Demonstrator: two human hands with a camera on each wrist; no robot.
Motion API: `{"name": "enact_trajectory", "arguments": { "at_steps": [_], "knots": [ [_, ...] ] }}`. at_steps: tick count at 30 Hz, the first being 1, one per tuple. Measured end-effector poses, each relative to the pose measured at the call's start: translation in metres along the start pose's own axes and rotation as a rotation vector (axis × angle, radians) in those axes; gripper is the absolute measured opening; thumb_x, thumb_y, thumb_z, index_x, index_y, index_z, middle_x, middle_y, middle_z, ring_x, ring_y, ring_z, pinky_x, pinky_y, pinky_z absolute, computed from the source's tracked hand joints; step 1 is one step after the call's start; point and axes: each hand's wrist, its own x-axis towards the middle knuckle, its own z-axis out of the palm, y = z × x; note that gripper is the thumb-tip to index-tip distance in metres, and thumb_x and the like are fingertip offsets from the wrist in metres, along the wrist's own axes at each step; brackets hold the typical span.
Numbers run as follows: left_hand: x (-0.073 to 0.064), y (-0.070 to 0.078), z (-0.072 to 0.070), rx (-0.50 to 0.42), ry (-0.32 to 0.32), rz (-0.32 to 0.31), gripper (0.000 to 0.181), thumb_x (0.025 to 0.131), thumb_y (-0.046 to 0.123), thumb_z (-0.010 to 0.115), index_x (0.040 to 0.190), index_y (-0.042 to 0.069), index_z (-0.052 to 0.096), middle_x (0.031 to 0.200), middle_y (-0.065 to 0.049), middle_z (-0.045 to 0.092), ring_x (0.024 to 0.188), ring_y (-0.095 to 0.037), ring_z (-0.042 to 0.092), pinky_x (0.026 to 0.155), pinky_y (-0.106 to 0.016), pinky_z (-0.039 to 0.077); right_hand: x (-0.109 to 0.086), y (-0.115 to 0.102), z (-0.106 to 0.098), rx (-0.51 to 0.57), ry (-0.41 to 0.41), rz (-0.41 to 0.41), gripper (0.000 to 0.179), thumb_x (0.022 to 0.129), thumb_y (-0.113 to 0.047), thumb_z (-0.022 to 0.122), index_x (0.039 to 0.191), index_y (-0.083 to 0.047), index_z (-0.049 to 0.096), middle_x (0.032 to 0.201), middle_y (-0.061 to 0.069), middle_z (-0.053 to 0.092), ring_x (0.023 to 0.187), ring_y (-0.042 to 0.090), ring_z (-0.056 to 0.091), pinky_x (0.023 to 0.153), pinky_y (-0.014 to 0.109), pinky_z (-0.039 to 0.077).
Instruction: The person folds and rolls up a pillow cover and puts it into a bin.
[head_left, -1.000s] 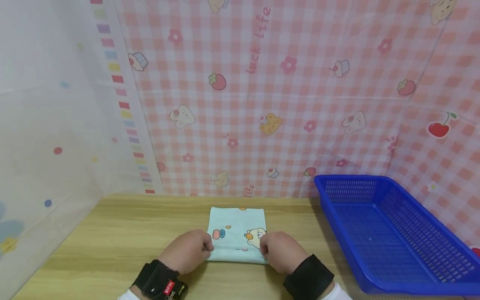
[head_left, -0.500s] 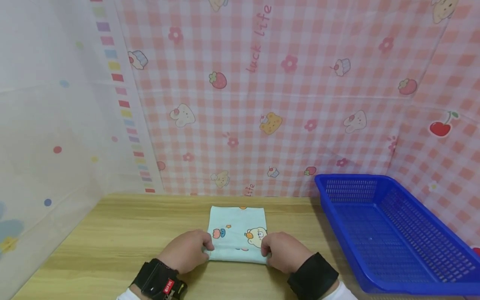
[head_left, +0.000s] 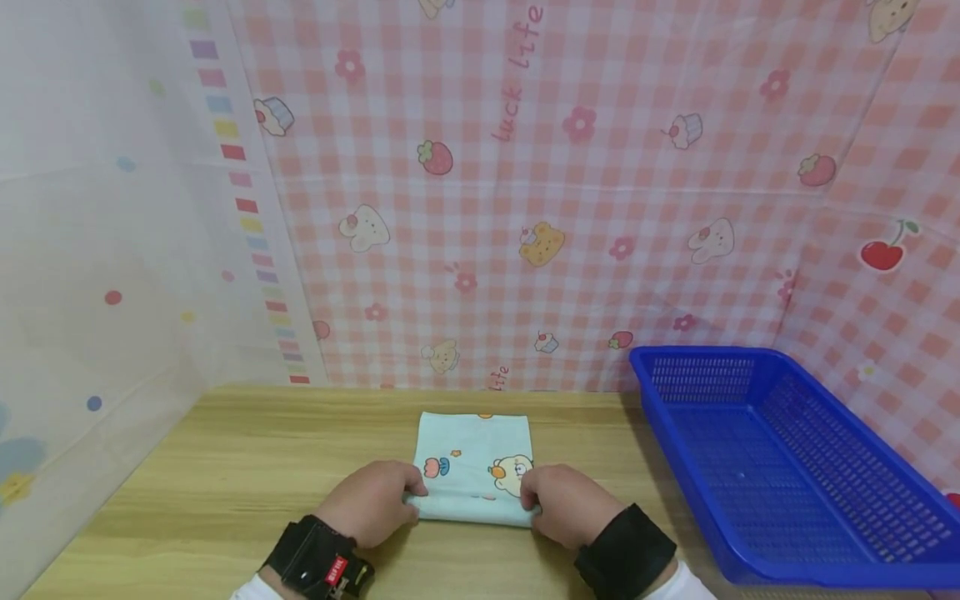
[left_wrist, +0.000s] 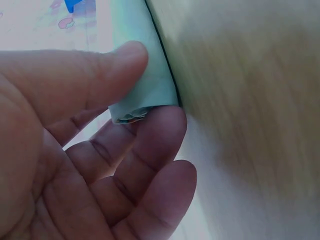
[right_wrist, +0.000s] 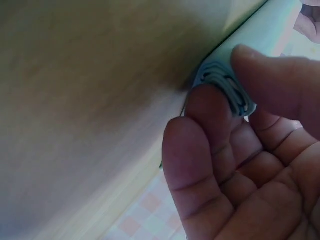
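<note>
A pale mint-blue cloth [head_left: 472, 446] with cartoon prints lies on the wooden table, its near edge rolled into a thick band [head_left: 476, 510]. At the band's left end my left hand [head_left: 375, 504] pinches it; in the left wrist view the thumb presses on top of the roll [left_wrist: 132, 30] and fingertips sit at its end. My right hand [head_left: 570, 504] holds the opposite end, covering part of a bear print. Seen from the right wrist, several folded layers show at the roll's end [right_wrist: 227, 92] between thumb and fingers.
To the right stands a blue plastic basket [head_left: 645, 400] with slotted walls. Pink checked fabric [head_left: 480, 208] covers the back, and white dotted fabric [head_left: 112, 250] hangs at the left. Wood tabletop [head_left: 285, 442] surrounds the cloth.
The near edge of the cloth has rolled slightly away from me, partly covering the small printed marks beside it. Both hands stay almost in place at its ends.
</note>
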Motion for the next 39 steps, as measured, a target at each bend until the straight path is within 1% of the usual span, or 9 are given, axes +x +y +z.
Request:
{"name": "enact_trajectory", "arguments": {
  "at_steps": [3, 7, 15, 19, 23, 26, 32, 35, 39],
  "knots": [
    [-0.0004, 0.0001, -0.0001, 0.001, 0.006, 0.001, 0.012, 0.088, 0.012, 0.082, 0.098, 0.017, 0.076, 0.098, 0.004, 0.073, 0.085, -0.015, 0.057, 0.086, -0.044, 0.053, 0.0001, -0.0003, 0.0001, -0.008, 0.003, 0.004, 0.018, 0.087, -0.001, 0.078, 0.088, -0.013, 0.065, 0.089, -0.002, 0.066, 0.081, 0.014, 0.055, 0.080, 0.038, 0.052],
    [-0.0003, -0.0001, -0.0006, -0.014, -0.004, -0.003, 0.010, 0.092, 0.013, 0.078, 0.097, 0.018, 0.071, 0.094, 0.005, 0.070, 0.082, -0.015, 0.056, 0.081, -0.042, 0.051, -0.0009, 0.0007, 0.0003, -0.023, 0.006, -0.008, 0.017, 0.090, -0.004, 0.078, 0.091, -0.014, 0.064, 0.089, -0.003, 0.066, 0.081, 0.013, 0.055, 0.080, 0.038, 0.052],
    [0.0005, -0.0029, -0.0015, -0.063, -0.022, 0.014, 0.013, 0.096, 0.014, 0.075, 0.087, 0.020, 0.068, 0.081, 0.007, 0.062, 0.074, -0.015, 0.054, 0.070, -0.034, 0.045, -0.0028, 0.0014, -0.0013, 0.016, 0.012, -0.025, 0.016, 0.092, -0.003, 0.076, 0.087, -0.014, 0.065, 0.085, -0.003, 0.064, 0.077, 0.013, 0.054, 0.075, 0.035, 0.049],
    [0.0036, -0.0052, -0.0008, -0.086, -0.038, -0.004, 0.012, 0.097, 0.014, 0.073, 0.087, 0.019, 0.069, 0.082, 0.007, 0.063, 0.075, -0.015, 0.055, 0.071, -0.034, 0.045, -0.0001, 0.0011, -0.0005, 0.041, 0.028, 0.002, 0.015, 0.092, -0.002, 0.075, 0.085, -0.013, 0.066, 0.083, -0.002, 0.064, 0.076, 0.015, 0.054, 0.074, 0.037, 0.049],
    [0.0060, -0.0061, 0.0005, -0.092, -0.039, -0.024, 0.009, 0.099, 0.015, 0.072, 0.090, 0.018, 0.071, 0.085, 0.006, 0.064, 0.077, -0.015, 0.056, 0.073, -0.035, 0.047, 0.0031, 0.0005, 0.0009, 0.061, 0.029, 0.063, 0.015, 0.094, -0.004, 0.074, 0.084, -0.013, 0.067, 0.081, -0.002, 0.064, 0.075, 0.016, 0.054, 0.073, 0.039, 0.049],
    [0.0063, -0.0053, 0.0010, -0.093, -0.033, -0.020, 0.009, 0.099, 0.014, 0.072, 0.091, 0.018, 0.069, 0.085, 0.006, 0.064, 0.077, -0.015, 0.056, 0.073, -0.035, 0.047, 0.0034, -0.0004, 0.0016, 0.063, 0.042, 0.089, 0.017, 0.094, -0.004, 0.074, 0.083, -0.014, 0.065, 0.079, -0.002, 0.062, 0.074, 0.016, 0.054, 0.072, 0.037, 0.047],
    [0.0046, -0.0029, 0.0015, -0.067, 0.002, 0.020, 0.018, 0.096, 0.013, 0.074, 0.085, 0.021, 0.063, 0.082, 0.008, 0.062, 0.075, -0.014, 0.054, 0.071, -0.034, 0.045, 0.0034, -0.0028, 0.0023, 0.079, 0.074, 0.096, 0.022, 0.092, -0.002, 0.076, 0.081, -0.014, 0.062, 0.079, -0.002, 0.059, 0.073, 0.017, 0.052, 0.068, 0.034, 0.044],
    [0.0023, -0.0011, -0.0002, -0.042, 0.017, 0.041, 0.020, 0.094, 0.012, 0.076, 0.080, 0.021, 0.065, 0.082, 0.009, 0.064, 0.074, -0.014, 0.054, 0.070, -0.033, 0.044, 0.0030, -0.0033, 0.0016, 0.076, 0.072, 0.089, 0.021, 0.092, -0.002, 0.075, 0.079, -0.014, 0.064, 0.077, -0.002, 0.059, 0.072, 0.016, 0.052, 0.069, 0.034, 0.045],
    [-0.0004, 0.0008, -0.0035, -0.041, 0.000, 0.036, 0.020, 0.088, 0.007, 0.079, 0.079, 0.020, 0.067, 0.085, 0.006, 0.066, 0.074, -0.015, 0.054, 0.069, -0.033, 0.043, 0.0015, -0.0024, -0.0001, 0.057, 0.058, 0.054, 0.018, 0.091, 0.000, 0.074, 0.079, -0.013, 0.069, 0.078, -0.004, 0.064, 0.073, 0.014, 0.054, 0.071, 0.036, 0.049]
  ]
}}
